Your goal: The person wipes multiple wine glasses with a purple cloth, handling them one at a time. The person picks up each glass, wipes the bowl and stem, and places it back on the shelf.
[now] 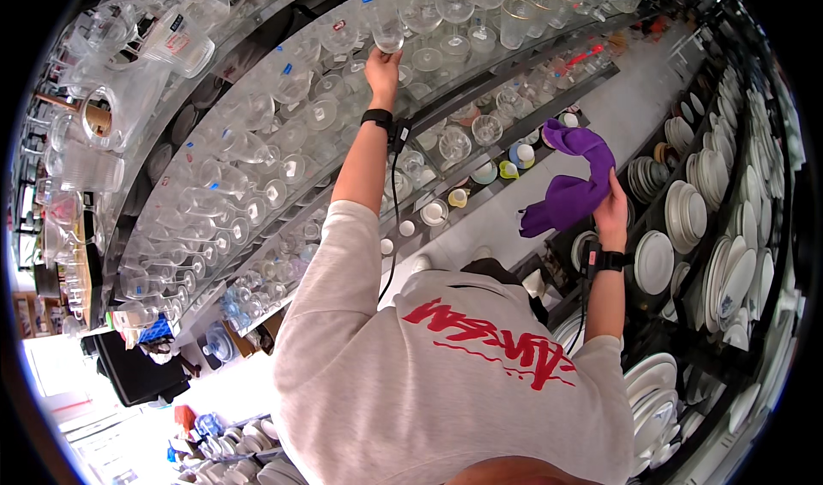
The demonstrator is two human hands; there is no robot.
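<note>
My left hand (383,73) reaches to a shelf of glassware and grips a clear drinking glass (387,33) near its base. Its fingertips are partly hidden by the glass. Rows of clear stemmed glasses (321,113) stand close on both sides of that hand. Off to the right, my right hand (611,205) holds a purple cloth (572,195), which hangs in a loose curve over the aisle. Both wrists wear black bands with cables.
A lower glass shelf holds cut-glass bowls (455,144) and small cups (458,197). Stacked white plates (685,211) fill the racks at right. Clear plastic cups (183,41) crowd the upper-left shelf. A black cable (394,228) hangs beside my left arm. Pale floor (514,192) runs between the shelves.
</note>
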